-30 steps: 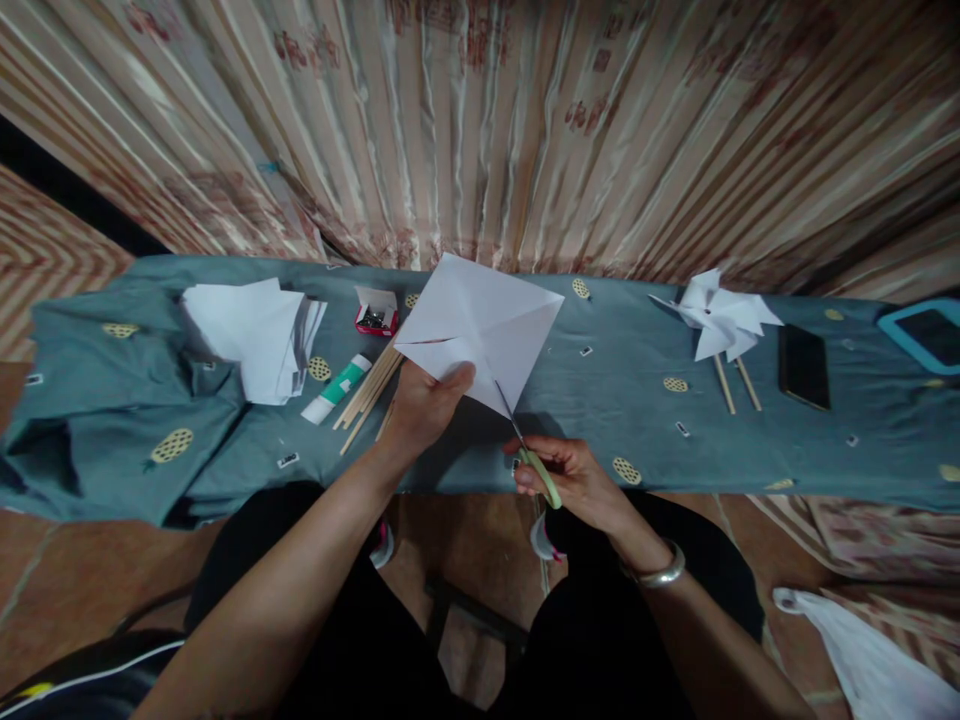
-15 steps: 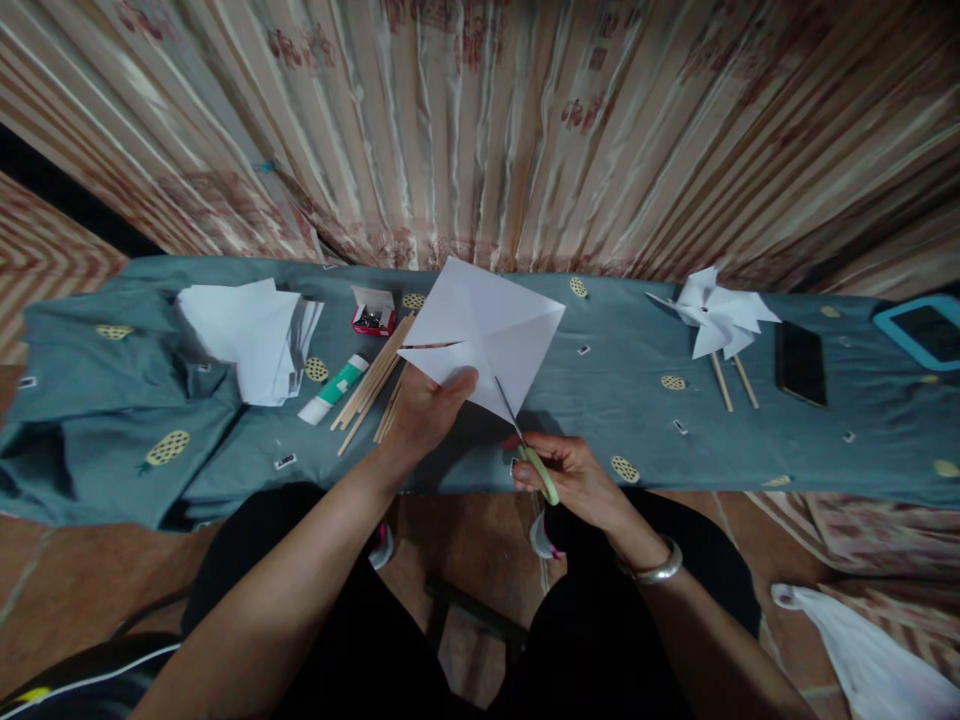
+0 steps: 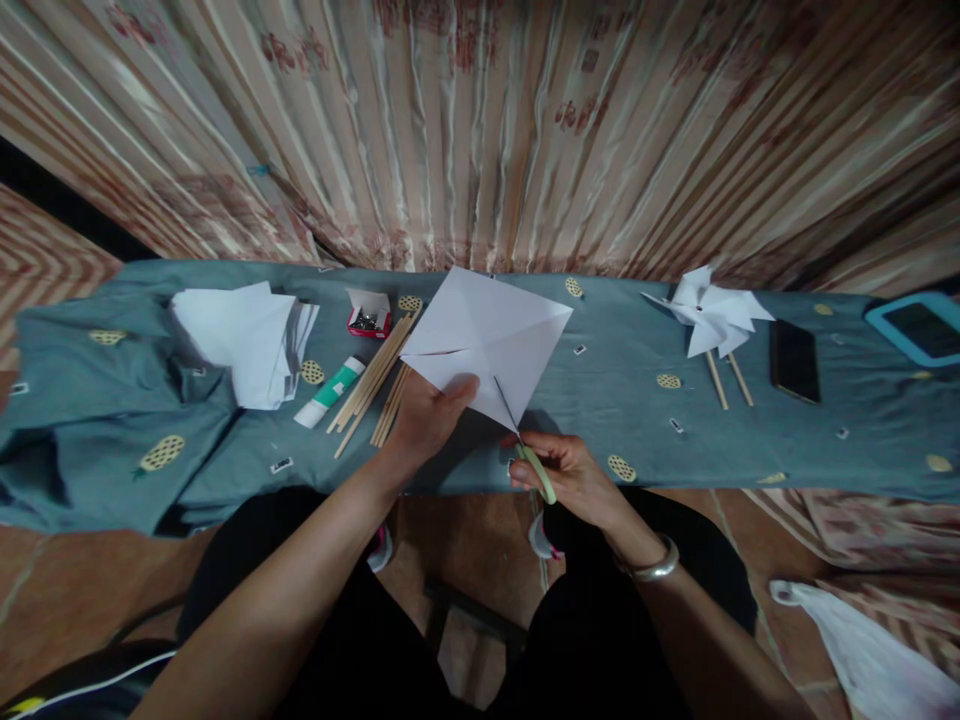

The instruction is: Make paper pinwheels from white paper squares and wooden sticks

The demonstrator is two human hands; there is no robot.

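Observation:
A square sheet of white paper (image 3: 491,325) with crease lines is held up over the cloth, one corner toward me. My left hand (image 3: 427,415) pinches it near the lower left edge, thumb on top. A slit runs inward from its left corner. My right hand (image 3: 566,470) grips a pair of scissors (image 3: 536,473) with pale green handles. The scissor blades lie at the paper's near corner, pointing toward its middle. Beside my left hand are wooden sticks (image 3: 371,385) and a green and white glue stick (image 3: 330,392).
A stack of white paper (image 3: 255,340) lies at left on the patterned cloth (image 3: 615,420). Nearby is a small red box (image 3: 369,315) of metal pins. At right are white paper pinwheels (image 3: 709,310) on sticks, a dark phone (image 3: 795,360) and a blue-framed device (image 3: 919,328). A curtain (image 3: 480,130) hangs behind.
The paper has tilted slightly, and its left slit looks narrower. Both hands keep their grips on paper and scissors. The whole view has shifted a little.

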